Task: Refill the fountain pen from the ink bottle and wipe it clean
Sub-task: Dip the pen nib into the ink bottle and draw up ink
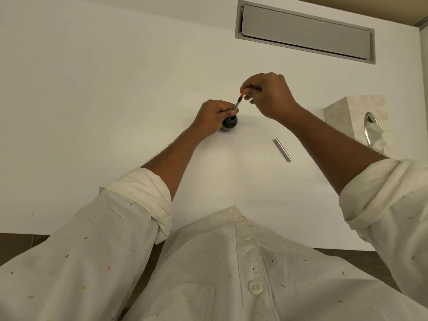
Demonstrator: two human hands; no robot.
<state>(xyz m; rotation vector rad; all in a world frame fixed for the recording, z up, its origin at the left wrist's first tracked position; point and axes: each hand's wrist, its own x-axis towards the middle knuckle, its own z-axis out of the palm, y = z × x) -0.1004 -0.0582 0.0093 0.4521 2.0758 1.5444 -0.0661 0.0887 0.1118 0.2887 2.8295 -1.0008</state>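
The fountain pen, stripped of its barrel so that a slim clear tube with a red-orange end is exposed, is held between the two hands over the middle of the white desk. It is tilted, its top leaning up and to the right, and its lower end is sunk in the mouth of the dark ink bottle, so the nib is hidden. The lower part of the pen is pinched by the thumb and curled fingers of the left hand just above the bottle mouth, and that hand is pressed against the bottle's left side. The red-orange end is pinched between the thumb and fingertips of the right hand, which is raised above and to the right of the bottle, with the remaining fingers curled. The bottle is stood upright on the desk. One metallic pen barrel is laid flat on the desk, well apart from the bottle, below the right forearm. One pale tissue box with a shiny oval opening is placed near the right edge, a tissue showing through it. One grey recessed flap is set into the far side of the desk. One pen, one bottle, one barrel and one box are counted. Both forearms are bared by rolled white sleeves.
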